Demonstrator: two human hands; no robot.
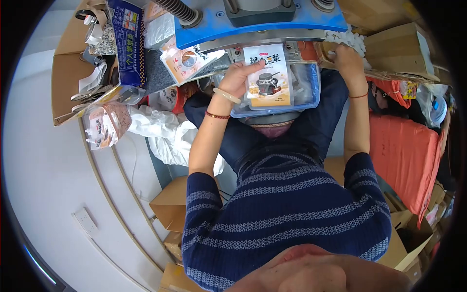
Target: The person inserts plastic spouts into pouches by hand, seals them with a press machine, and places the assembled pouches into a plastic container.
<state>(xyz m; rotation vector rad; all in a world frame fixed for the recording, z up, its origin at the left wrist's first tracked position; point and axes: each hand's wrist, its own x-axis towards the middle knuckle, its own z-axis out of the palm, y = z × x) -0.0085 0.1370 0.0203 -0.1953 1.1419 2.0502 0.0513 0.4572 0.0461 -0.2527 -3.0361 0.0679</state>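
Note:
My left hand grips a printed pouch by its left edge, thumb across the front. The pouch is white with a yellow-orange lower part and a picture of a dark pot. It is held over a blue plastic bin on my lap, below the front edge of a blue press. My right hand is at a small cardboard box, close to a heap of small white pieces. Its fingers are curled, and whatever they hold is hidden.
Similar pouches lie on the bench at left, beside a dark blue printed bag and a cardboard box of odds and ends. At right stand an open carton and a red-orange padded bundle.

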